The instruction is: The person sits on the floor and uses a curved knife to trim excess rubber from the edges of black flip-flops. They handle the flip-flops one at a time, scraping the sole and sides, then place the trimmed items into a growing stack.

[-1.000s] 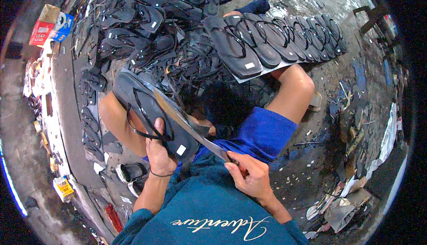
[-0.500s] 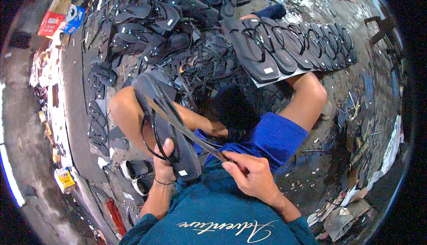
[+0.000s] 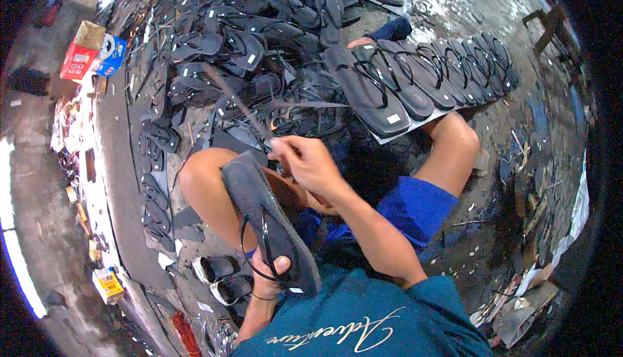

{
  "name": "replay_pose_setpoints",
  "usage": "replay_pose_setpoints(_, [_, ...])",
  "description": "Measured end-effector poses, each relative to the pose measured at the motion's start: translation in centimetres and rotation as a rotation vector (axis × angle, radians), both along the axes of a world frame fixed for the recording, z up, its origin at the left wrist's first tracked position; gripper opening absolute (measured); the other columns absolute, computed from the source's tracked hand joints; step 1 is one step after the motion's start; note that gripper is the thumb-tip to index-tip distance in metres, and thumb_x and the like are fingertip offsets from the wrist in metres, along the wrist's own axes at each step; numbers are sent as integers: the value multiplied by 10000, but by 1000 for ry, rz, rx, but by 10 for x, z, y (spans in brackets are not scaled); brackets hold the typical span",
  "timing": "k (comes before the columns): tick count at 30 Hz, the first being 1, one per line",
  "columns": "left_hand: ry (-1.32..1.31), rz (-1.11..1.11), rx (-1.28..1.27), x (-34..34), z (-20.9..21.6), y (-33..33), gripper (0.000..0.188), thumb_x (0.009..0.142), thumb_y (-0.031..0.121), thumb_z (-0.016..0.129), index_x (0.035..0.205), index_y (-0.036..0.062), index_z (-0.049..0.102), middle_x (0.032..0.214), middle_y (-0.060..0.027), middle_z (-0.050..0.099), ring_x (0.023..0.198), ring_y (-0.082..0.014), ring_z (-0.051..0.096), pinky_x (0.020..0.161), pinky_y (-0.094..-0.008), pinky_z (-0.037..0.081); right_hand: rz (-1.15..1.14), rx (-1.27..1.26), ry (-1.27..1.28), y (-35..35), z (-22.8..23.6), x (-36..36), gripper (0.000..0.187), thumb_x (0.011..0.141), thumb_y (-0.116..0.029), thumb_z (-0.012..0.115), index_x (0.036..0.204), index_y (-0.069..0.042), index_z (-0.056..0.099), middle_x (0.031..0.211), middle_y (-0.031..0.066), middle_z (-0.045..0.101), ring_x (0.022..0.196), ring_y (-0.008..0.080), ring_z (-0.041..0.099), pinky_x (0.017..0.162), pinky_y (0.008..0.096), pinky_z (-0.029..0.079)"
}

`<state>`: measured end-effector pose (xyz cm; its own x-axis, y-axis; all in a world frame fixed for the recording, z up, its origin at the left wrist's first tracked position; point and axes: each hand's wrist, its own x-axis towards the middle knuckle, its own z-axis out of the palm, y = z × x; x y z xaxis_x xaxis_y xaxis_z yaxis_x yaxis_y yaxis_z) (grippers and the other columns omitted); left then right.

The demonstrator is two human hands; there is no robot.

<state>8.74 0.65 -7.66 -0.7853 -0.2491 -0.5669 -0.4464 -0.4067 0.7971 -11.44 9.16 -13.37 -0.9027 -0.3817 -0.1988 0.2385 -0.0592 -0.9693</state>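
Note:
A black flip-flop with thin glossy straps is gripped by my left hand, whose thumb presses on the footbed beside the strap. Its rounded far end points up and away from my body, and a small white label shows at the near end. My right hand is closed just past that far end, around the base of a long narrow knife. The blade, blurred by motion, slants up to the left, apart from the flip-flop. Its handle is hidden in my fingers. A thin grey strip shows blurred above my right hand.
A row of black flip-flops leans together on a white sheet over my right leg. A heap of flip-flops lies ahead, with dark scraps around it. At the left are red and blue boxes, a yellow box and white-and-black shoes.
My right hand has swung up and forward, lifting the knife off the flip-flop's edge. The flip-flop in my left hand has shifted down and to the right.

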Motion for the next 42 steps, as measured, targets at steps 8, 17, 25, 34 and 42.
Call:
replay_pose_setpoints(8, [341,34,-164,-108,12,-31,499,909,435,589,1181,18,558,1059,-30,617,893,-93,598,735,-237,502,-18,-1,207,39,60,30,339,855,-225,709,1062,24,609,730,61,631,601,136,570,582,301,487])
replay_pose_setpoints(17, [-70,172,-159,-118,14,-67,624,901,645,438,808,58,629,604,-73,605,441,-185,569,415,-300,488,350,252,251,151,73,112,293,800,-123,730,1071,-30,671,844,100,686,621,177,616,581,290,509])
replay_pose_setpoints(25, [-76,119,-50,-99,5,-57,481,959,485,478,1069,34,603,799,-23,602,651,-108,574,584,-232,483,192,319,429,129,68,112,312,780,-154,755,1062,-43,678,883,121,696,690,220,667,613,314,541])
replay_pose_setpoints(34, [53,25,-138,-100,24,-35,488,957,503,442,1027,36,565,799,-47,597,663,-132,573,576,-237,466,53,289,304,51,64,41,273,852,-237,686,1052,-52,667,760,175,653,658,296,659,583,355,522])
replay_pose_setpoints(42, [156,-4,-333,-112,65,-81,492,947,514,430,1045,48,555,866,-94,605,730,-209,621,653,-298,528,23,301,482,107,55,77,291,804,-142,726,1071,-36,682,869,128,697,599,165,621,567,280,517])
